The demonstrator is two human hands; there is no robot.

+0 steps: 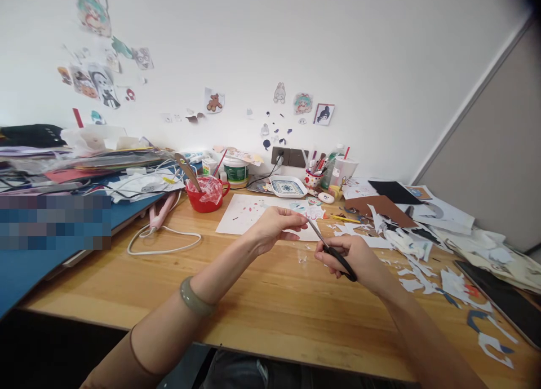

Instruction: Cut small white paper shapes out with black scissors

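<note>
My right hand (344,259) grips a pair of scissors (318,231) with black handles, the blades pointing up and left. Their tips reach the fingertips of my left hand (281,225), which is closed in a pinch. Whatever lies between those fingers is too small to make out. Beneath and behind the hands, a white sheet (236,217) lies on the wooden table with small coloured cut pieces on it. A few tiny paper scraps (302,260) rest on the wood below the blades.
Paper offcuts (416,270) litter the right side, beside a black tablet-like slab (502,299). Behind stand a red bowl (205,200), a square patterned dish (288,187), a pen cup (313,179) and a lidded drink cup (340,172). A pink corded tool (163,211) lies left, near piled papers.
</note>
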